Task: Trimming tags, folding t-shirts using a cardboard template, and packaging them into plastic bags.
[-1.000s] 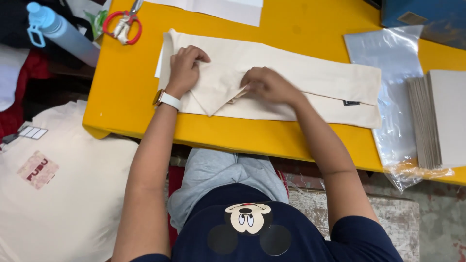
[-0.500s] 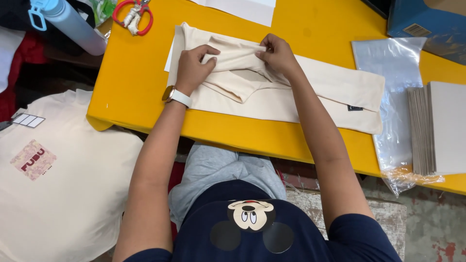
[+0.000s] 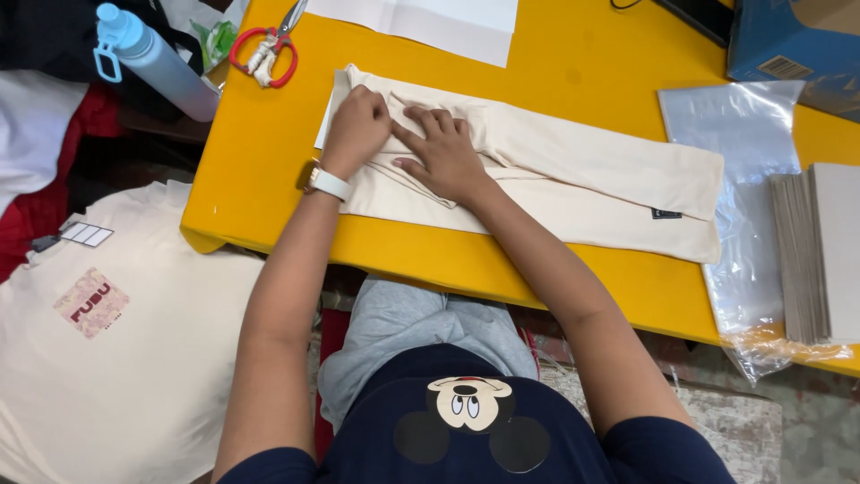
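A cream folded garment [image 3: 573, 175] lies lengthwise on the yellow table [image 3: 573, 54], with a small dark tag near its right end. My left hand [image 3: 356, 125], a white band on its wrist, presses on the garment's left end with the fingers curled. My right hand [image 3: 441, 152] lies flat beside it, fingers spread over a folded sleeve part. Both hands touch the cloth close together.
Red-handled scissors [image 3: 264, 49] and a white sheet [image 3: 430, 20] lie at the table's far side. Clear plastic bags [image 3: 743, 179] and a stack of grey cardboard [image 3: 815, 255] sit at right, a blue box [image 3: 788, 45] behind. A blue bottle [image 3: 152, 58] and cream shirts [image 3: 116, 350] lie left.
Both hands folded the sleeve part inward and came down together; the right hand went from gripping the cloth's far edge to pressing flat on the fold.
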